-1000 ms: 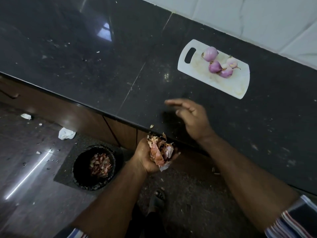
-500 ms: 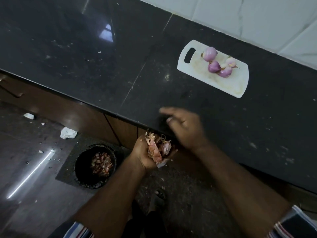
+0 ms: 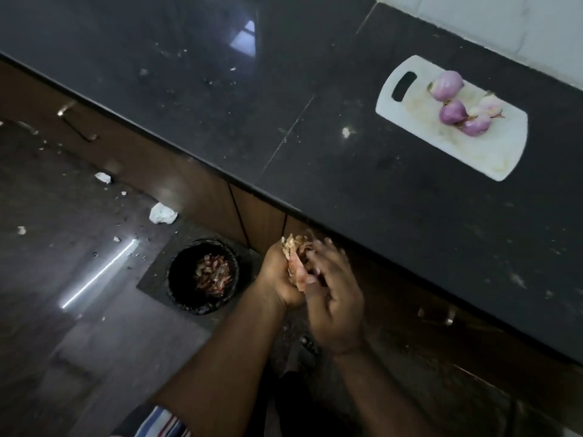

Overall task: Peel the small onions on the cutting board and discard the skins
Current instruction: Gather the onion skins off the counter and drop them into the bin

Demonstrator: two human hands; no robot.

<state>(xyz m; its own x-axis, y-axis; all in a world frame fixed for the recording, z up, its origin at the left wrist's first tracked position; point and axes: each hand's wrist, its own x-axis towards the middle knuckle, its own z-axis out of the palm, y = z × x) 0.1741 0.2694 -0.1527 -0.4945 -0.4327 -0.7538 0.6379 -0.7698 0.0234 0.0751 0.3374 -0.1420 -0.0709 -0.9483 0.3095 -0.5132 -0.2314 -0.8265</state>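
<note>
Head view: looking down past both forearms to floor, desk edge runs diagonally upper-left to lower-right.
L hand (image 3: 277, 275): cupped, fingers curled round a wad of onion skins (image 3: 295, 253), held below and just off the desk edge.
R hand (image 3: 334, 298): laid over the skins from the right, fingers slightly bent and touching the wad; blurred, so can't tell if it pinches.
Room to move: hands hang over open floor (image 3: 79, 310) in front of the cabinet fronts (image 3: 202, 190); a foot in a sandal just below them.
Bin (image 3: 203, 275): black, round, on the floor near the L hand, to its left; a heap of reddish skins inside.
Floor bits: white crumpled scraps (image 3: 162, 213) and small crumbs left of the bin.
Desk (image 3: 220, 99): black, glossy, wide bare stretch between its front edge and the board.
Cutting board (image 3: 451, 121): white, handle slot at left, far side near the tiled wall (image 3: 492, 23).
Onions (image 3: 454, 102): four, peeled, purple, bunched together on the board, well apart from the hands.
Vs 0.5 s ago: R hand was partly over the desk edge, now off the desk and down onto the skins.
</note>
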